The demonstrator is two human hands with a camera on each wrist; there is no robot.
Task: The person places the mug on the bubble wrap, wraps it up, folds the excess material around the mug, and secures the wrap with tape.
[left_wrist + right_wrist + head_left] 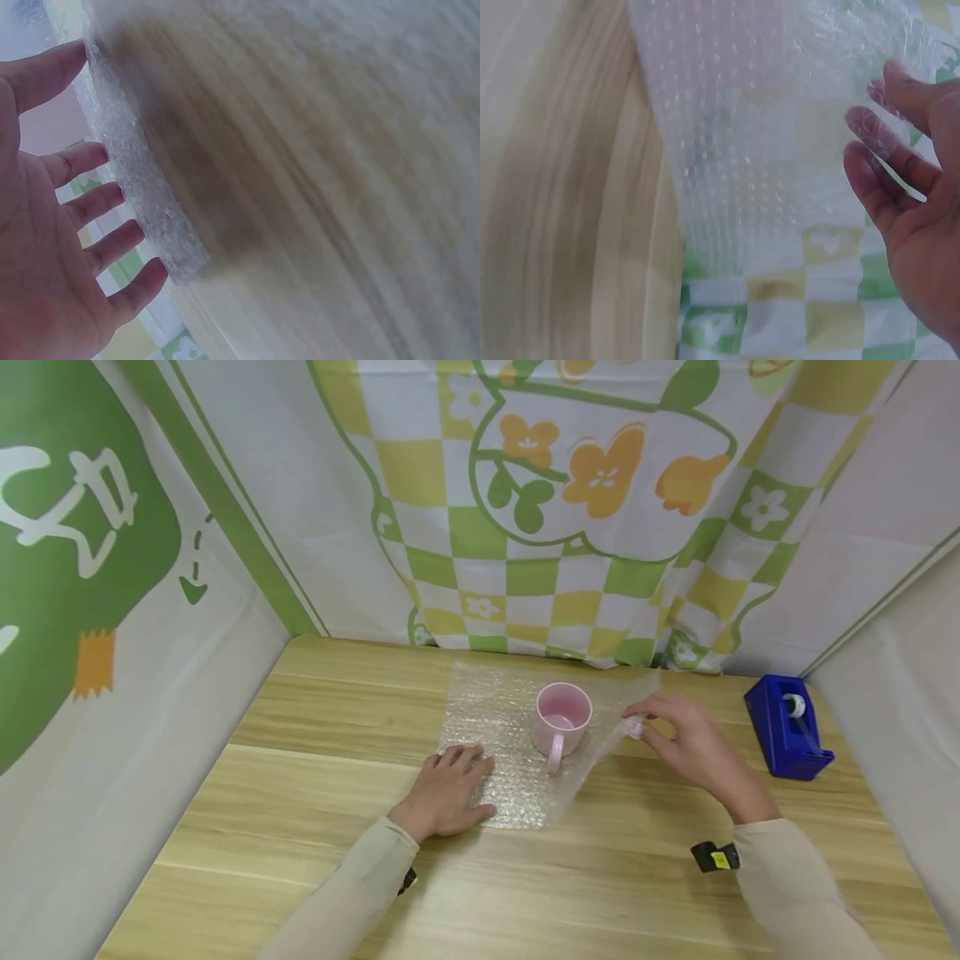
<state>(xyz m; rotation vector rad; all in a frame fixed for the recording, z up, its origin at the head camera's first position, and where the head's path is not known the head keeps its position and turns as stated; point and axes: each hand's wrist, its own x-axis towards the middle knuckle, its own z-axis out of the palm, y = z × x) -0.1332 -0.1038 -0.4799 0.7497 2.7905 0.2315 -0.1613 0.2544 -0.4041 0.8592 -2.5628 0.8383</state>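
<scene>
A pink mug (562, 718) stands upright on a sheet of bubble wrap (491, 710), its handle toward the person. My left hand (450, 793) rests with spread fingers on the sheet's left edge; the left wrist view shows those fingertips (154, 274) along the bubble wrap (146, 172). My right hand (682, 739) pinches the sheet's right edge between thumb and fingers and holds it raised off the table, right of the mug. In the right wrist view the lifted bubble wrap (735, 142) hangs from the right hand (915, 172), partly covering its fingertips.
A blue tape dispenser (787, 727) with a roll of clear tape stands at the right end of the wooden table (315, 810). A checked, flowered cloth (555, 552) hangs behind the table's back edge. Pale fabric walls (187, 693) flank both sides.
</scene>
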